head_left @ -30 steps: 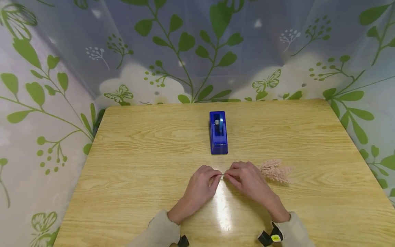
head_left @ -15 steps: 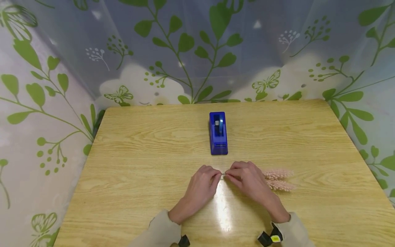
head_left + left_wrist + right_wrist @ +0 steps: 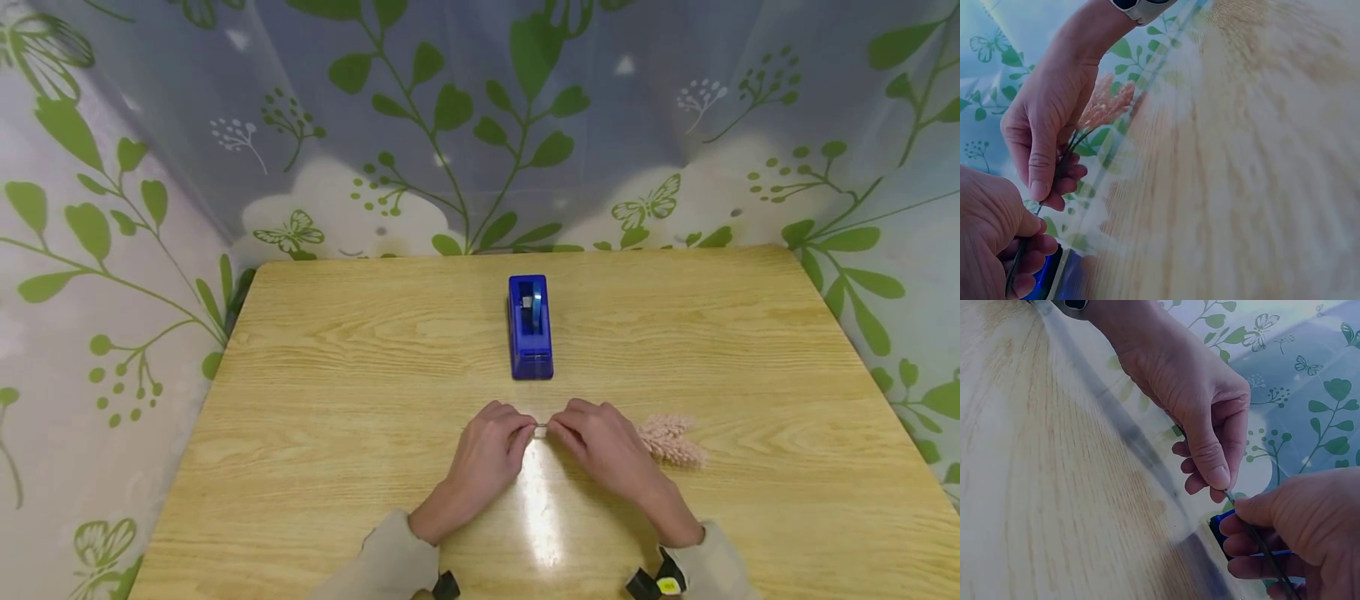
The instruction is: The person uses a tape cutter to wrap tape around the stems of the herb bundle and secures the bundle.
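A sprig with fluffy pink flower heads (image 3: 671,439) and a thin dark green stem (image 3: 1264,549) lies across both hands. My left hand (image 3: 486,450) pinches the stem near its lower end between thumb and fingertips, and the tail runs under the curled fingers in the left wrist view. Just to the right, my right hand (image 3: 609,446) pinches the stem higher up. A short bare piece of stem shows between the two sets of fingertips. The pink heads stick out past the right hand's far side, and the right palm hides the stem between.
A blue tape dispenser (image 3: 531,329) with a roll in it stands on the wooden table (image 3: 337,358), just beyond the hands. Patterned cloth (image 3: 420,200) with green leaves hangs around the table's back and sides. Black bands (image 3: 652,581) sit at both wrists.
The pink heads turn about the stem: first angled away, then spread as two plumes, now bunched closer together. My right hand shifts slightly right, widening the gap between the fingertips.
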Demonstrator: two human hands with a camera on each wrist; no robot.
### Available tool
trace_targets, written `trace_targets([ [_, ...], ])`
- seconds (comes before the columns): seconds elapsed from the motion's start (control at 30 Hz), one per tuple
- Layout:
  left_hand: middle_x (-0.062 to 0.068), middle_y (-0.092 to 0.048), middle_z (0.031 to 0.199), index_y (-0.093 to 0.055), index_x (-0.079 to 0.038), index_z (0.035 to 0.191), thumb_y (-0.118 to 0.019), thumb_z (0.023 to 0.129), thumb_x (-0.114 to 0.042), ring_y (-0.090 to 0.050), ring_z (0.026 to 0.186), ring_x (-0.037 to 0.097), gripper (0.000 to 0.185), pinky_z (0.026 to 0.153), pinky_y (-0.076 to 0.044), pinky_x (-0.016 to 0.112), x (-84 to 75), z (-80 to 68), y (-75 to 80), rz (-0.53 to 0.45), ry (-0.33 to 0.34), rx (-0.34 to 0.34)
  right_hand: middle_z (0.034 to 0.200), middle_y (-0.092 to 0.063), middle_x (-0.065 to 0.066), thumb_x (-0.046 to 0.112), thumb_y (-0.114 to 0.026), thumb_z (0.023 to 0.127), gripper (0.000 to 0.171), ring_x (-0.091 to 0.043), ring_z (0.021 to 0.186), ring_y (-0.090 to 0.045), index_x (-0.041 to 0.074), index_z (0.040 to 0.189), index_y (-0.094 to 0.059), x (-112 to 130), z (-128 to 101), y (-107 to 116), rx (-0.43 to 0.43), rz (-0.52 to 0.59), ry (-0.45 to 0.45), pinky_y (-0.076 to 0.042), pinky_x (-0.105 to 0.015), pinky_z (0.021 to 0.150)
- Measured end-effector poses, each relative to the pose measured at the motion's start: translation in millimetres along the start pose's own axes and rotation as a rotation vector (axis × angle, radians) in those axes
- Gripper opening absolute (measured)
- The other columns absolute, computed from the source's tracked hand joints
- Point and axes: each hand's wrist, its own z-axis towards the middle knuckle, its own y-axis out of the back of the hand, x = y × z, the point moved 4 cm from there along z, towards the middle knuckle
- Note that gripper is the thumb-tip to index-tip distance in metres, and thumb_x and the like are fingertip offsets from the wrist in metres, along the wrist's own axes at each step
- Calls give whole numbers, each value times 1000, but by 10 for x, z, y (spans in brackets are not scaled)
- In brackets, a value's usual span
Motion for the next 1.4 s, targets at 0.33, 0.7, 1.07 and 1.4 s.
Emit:
trace_targets([
  [0.33,-2,-76,86,-82,-9,97,-76,96,-9,-67,80,12,7,70,-55,24,31,-9,1,-26,0,-17,80,-69,6,10,-82,90,3,-4,66,-54,13,90,-82,2,-33,-3,-155,9,56,-38,-24,62],
  [0.7,-2,-70,85,-80,-9,98,-71,100,-14,-62,78,12,10,66,-51,23,36,-8,-20,52,13,-7,81,-72,5,8,-85,85,6,-8,69,-61,11,89,-81,2,-14,-27,-222,4,97,-44,-28,63],
  [1.07,-2,-72,81,-81,-9,90,-75,95,-6,-64,75,14,8,70,-54,29,52,-51,-5,4,-70,-82,81,-65,5,13,-70,100,13,-5,67,-53,11,88,-75,56,-75,-84,-100,30,-58,-45,-24,60],
  [1.4,-3,-74,83,-83,-9,93,-76,95,-9,-65,76,12,7,71,-53,29,64,1,-13,4,-64,-101,81,-69,3,10,-77,94,7,-11,71,-60,11,87,-76,42,-45,-70,-190,-40,18,-45,-30,64],
])
